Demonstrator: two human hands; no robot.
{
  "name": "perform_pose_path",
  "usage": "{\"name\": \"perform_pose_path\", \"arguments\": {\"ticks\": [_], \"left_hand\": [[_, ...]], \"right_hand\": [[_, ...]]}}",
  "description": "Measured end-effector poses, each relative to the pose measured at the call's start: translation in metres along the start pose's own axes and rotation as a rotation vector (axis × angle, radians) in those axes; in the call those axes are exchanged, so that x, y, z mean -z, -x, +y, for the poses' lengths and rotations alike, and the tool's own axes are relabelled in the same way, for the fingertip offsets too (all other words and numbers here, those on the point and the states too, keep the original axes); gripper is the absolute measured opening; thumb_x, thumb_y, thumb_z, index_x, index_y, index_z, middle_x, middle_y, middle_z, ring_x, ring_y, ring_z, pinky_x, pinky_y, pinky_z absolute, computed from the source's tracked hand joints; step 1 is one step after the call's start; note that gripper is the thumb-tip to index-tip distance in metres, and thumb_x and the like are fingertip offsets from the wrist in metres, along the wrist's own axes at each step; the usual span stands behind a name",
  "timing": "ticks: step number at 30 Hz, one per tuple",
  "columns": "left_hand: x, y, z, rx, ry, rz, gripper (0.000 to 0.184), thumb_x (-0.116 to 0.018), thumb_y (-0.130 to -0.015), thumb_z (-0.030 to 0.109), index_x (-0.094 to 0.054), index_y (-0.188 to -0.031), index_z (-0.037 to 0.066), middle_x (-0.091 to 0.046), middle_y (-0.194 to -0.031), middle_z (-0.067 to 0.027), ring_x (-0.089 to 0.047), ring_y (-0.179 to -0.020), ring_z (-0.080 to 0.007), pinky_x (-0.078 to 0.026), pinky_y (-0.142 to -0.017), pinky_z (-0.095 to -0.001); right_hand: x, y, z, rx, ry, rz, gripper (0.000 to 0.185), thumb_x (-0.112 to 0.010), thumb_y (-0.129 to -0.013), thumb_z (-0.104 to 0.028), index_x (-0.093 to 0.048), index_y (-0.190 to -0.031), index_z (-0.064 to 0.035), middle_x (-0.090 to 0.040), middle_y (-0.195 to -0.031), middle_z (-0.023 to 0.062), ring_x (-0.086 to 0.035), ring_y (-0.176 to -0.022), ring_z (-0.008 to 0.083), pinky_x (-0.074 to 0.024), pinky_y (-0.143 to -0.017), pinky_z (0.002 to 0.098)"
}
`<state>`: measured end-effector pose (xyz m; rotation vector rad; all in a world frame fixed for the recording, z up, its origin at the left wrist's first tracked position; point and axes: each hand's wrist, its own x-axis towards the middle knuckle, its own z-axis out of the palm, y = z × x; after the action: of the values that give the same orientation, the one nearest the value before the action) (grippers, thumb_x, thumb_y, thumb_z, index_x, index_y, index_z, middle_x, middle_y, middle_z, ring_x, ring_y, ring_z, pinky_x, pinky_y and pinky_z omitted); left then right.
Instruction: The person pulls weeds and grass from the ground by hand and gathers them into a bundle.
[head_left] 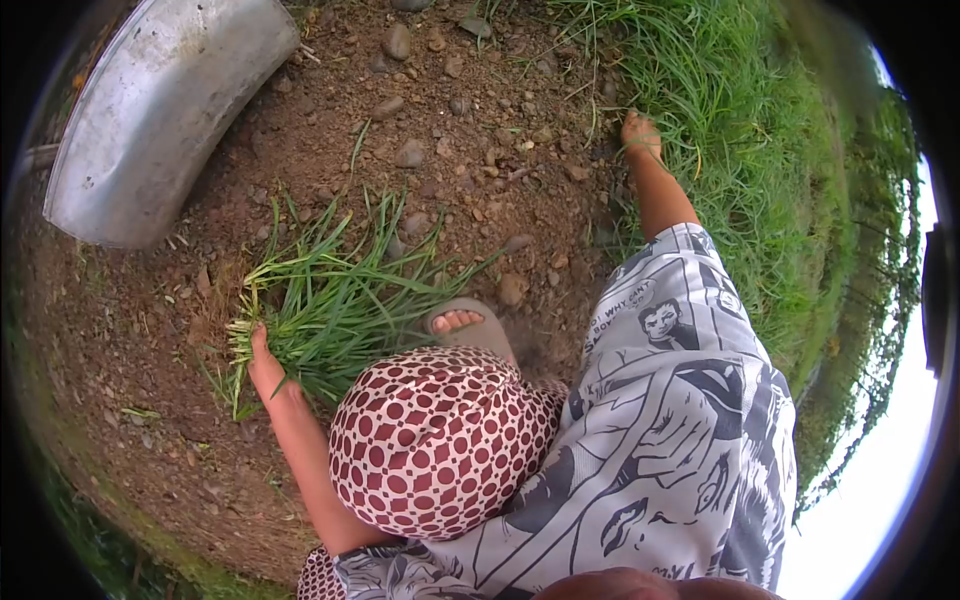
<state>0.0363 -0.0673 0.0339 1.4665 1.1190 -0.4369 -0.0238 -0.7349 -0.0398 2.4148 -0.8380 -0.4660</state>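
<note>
A loose bundle of cut green grass [330, 290] lies over the soil at the left, its pale stem ends pointing left. My left hand [264, 360] is closed round it near those ends; the thumb shows and the other fingers are hidden beneath the blades. Up at the right, my right hand [641, 136] reaches to the edge of the standing grass [710, 110]. Blades cover part of it, and its finger positions are too small and unclear to make out.
A dented metal basin [150, 120] rests at the upper left. Brown soil [330, 130] with scattered stones [410, 153] spreads across the middle. My sandalled foot [460, 322] is beside the bundle, below it my patterned knee [440, 440]. Trees stand at the far right.
</note>
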Motion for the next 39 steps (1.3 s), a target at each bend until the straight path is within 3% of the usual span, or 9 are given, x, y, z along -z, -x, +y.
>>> {"name": "perform_pose_path", "arguments": {"ticks": [14,18,21,25,28,32,34,36,39], "left_hand": [[-0.008,-0.004,0.006,-0.008,0.069,-0.072,0.075,-0.067,-0.068,0.036,-0.034,-0.119,-0.01,-0.039,-0.119,-0.0244,-0.047,-0.105,-0.0321,-0.041,-0.084,-0.0434],[0.003,-0.017,0.0,-0.042,0.028,-0.028,0.073,-0.067,-0.068,0.034,-0.036,-0.117,-0.011,-0.043,-0.114,-0.0235,-0.052,-0.096,-0.0307,-0.044,-0.08,-0.0422],[0.005,-0.008,0.004,-0.034,0.056,-0.035,0.065,-0.067,-0.07,0.033,-0.041,-0.113,-0.008,-0.049,-0.108,-0.0194,-0.054,-0.092,-0.0281,-0.045,-0.078,-0.0404],[0.008,-0.008,0.005,-0.001,0.088,0.024,0.055,-0.064,-0.072,0.033,-0.05,-0.11,-0.004,-0.054,-0.104,-0.0133,-0.056,-0.089,-0.0246,-0.045,-0.077,-0.0379],[0.005,0.0,0.01,0.002,0.032,0.067,0.058,-0.065,-0.071,0.034,-0.048,-0.112,-0.004,-0.053,-0.106,-0.0137,-0.055,-0.091,-0.0252,-0.045,-0.079,-0.0377],[0.009,-0.002,0.008,-0.021,0.042,0.048,0.064,-0.065,-0.07,0.036,-0.046,-0.115,-0.005,-0.052,-0.108,-0.0165,-0.054,-0.095,-0.0269,-0.042,-0.084,-0.0389],[0.01,-0.004,0.006,-0.03,0.019,0.077,0.067,-0.066,-0.069,0.037,-0.045,-0.115,-0.006,-0.051,-0.108,-0.0182,-0.053,-0.096,-0.0274,-0.041,-0.085,-0.0398],[0.009,-0.006,0.005,-0.045,-0.02,0.14,0.069,-0.066,-0.068,0.038,-0.045,-0.115,-0.007,-0.051,-0.108,-0.0194,-0.052,-0.097,-0.0276,-0.04,-0.086,-0.0402],[0.01,-0.007,0.003,-0.056,-0.089,0.199,0.074,-0.067,-0.066,0.04,-0.042,-0.116,-0.009,-0.049,-0.11,-0.0211,-0.051,-0.099,-0.0284,-0.039,-0.087,-0.0405]], "right_hand": [[0.071,0.024,-0.017,0.249,-0.297,0.034,0.013,-0.041,-0.082,-0.012,-0.052,-0.087,-0.0055,-0.06,-0.086,0.0141,-0.059,-0.083,0.0282,-0.0473,-0.07,0.0388],[0.022,-0.012,0.0,0.253,-0.161,0.277,0.018,-0.035,-0.087,-0.017,-0.048,-0.095,-0.0078,-0.056,-0.095,0.0178,-0.058,-0.083,0.0345,-0.0473,-0.071,0.0427],[-0.009,-0.041,0.02,0.015,-0.067,0.013,0.04,-0.033,-0.087,-0.011,-0.033,-0.127,-0.009,-0.028,-0.136,0.0103,-0.058,-0.086,0.0311,-0.0498,-0.069,0.0413],[0.028,-0.018,0.028,0.074,0.174,-0.144,0.047,-0.032,-0.088,-0.011,-0.024,-0.135,-0.0122,-0.024,-0.139,0.0067,-0.057,-0.093,0.0304,-0.0491,-0.075,0.0434],[-0.028,-0.044,0.041,0.097,0.278,0.066,0.056,-0.037,-0.085,-0.009,-0.017,-0.137,-0.0127,-0.021,-0.14,0.0077,-0.057,-0.096,0.0268,-0.0437,-0.079,0.0479],[0.001,-0.048,0.035,-0.071,0.23,-0.215,0.043,-0.042,-0.085,-0.015,-0.036,-0.127,-0.0082,-0.049,-0.117,0.0087,-0.057,-0.097,0.0252,-0.0445,-0.077,0.0454],[-0.011,-0.061,0.038,-0.387,-0.167,-0.261,0.035,-0.046,-0.083,-0.02,-0.046,-0.116,-0.0076,-0.056,-0.101,0.01,-0.058,-0.093,0.0247,-0.0459,-0.074,0.043],[0.001,-0.055,0.041,-0.003,0.208,-0.24,0.031,-0.047,-0.083,-0.02,-0.052,-0.11,-0.0077,-0.058,-0.099,0.0118,-0.06,-0.089,0.0245,-0.0473,-0.071,0.0411],[0.034,-0.044,0.037,0.016,0.09,-0.266,0.024,-0.048,-0.082,-0.02,-0.06,-0.098,-0.0066,-0.061,-0.096,0.0127,-0.06,-0.089,0.0269,-0.0473,-0.073,0.0416]]}}
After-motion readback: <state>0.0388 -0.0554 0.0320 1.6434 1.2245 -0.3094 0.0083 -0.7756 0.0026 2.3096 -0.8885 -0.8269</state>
